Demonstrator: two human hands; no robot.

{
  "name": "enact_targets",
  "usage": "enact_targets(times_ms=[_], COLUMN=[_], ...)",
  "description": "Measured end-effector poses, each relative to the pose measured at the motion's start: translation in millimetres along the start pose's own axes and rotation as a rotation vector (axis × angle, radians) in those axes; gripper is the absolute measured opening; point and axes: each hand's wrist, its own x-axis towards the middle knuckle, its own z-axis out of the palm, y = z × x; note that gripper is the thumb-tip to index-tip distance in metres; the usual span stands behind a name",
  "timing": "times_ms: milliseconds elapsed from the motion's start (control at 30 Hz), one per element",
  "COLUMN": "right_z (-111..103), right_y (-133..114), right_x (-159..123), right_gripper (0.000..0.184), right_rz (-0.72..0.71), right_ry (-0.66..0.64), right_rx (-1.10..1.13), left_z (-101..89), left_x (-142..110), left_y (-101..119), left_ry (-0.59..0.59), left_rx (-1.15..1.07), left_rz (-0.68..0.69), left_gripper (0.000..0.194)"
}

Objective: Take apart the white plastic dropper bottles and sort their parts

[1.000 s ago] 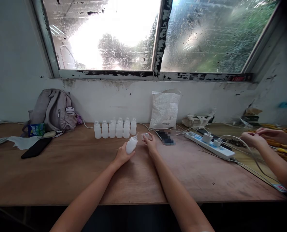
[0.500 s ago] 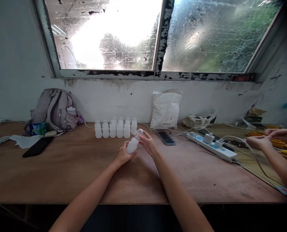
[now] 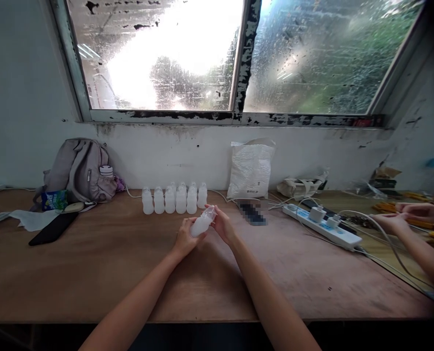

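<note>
Over the table, my left hand [image 3: 184, 240] is wrapped round the body of a frosted white plastic bottle [image 3: 199, 226], which tilts up to the right. My right hand [image 3: 223, 226] has its fingers closed on the clear cap [image 3: 210, 211] at the bottle's top end. Some of those fingertips are hidden behind the cap. Beyond my hands, several similar frosted bottles [image 3: 170, 201] with clear tops stand upright in a cluster near the wall.
A grey backpack [image 3: 80, 168] and a black phone [image 3: 54, 228] lie to the left. A white plastic package [image 3: 251, 168] leans on the wall. Rightward are a blurred-out phone [image 3: 252, 213], a power strip [image 3: 322, 226] with cables, and another person's hands [image 3: 403, 219].
The clear cap now sits closer to the bottle's neck, and my right fingers have come in nearer the bottle. The view has tilted slightly, so the table appears lower.
</note>
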Motion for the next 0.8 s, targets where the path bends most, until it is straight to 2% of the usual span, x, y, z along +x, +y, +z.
enact_targets(times_ms=[167, 300, 433, 600, 700, 800], right_z=[-2.3, -8.8, -13.7, -15.0, -14.9, -13.7], right_y=[-0.5, 2.6, 9.5, 23.6, 33.8, 39.4], right_x=[1.4, 4.0, 4.0, 4.1, 6.6, 7.2], right_gripper=[0.053, 0.039, 0.029, 0.025, 0.016, 0.016], right_rz=[0.034, 0.082, 0.132, 0.194, 0.193, 0.181], right_ry=[0.069, 0.106, 0.068, 0.052, 0.065, 0.061], right_rx=[0.019, 0.076, 0.114, 0.035, -0.018, -0.069], left_z=[-3.1, -3.4, -5.6, -14.1, -19.3, -23.2], left_x=[4.2, 8.7, 12.8, 11.6, 8.8, 7.2], left_y=[-1.8, -8.7, -17.4, -23.4, -24.3, -25.8], left_ry=[0.089, 0.156, 0.225, 0.122, 0.026, -0.039], left_rx=[-0.003, -0.137, -0.264, -0.341, -0.380, -0.427], left_rz=[-0.030, -0.100, -0.224, -0.335, -0.340, -0.334], left_gripper=[0.054, 0.057, 0.050, 0.041, 0.043, 0.045])
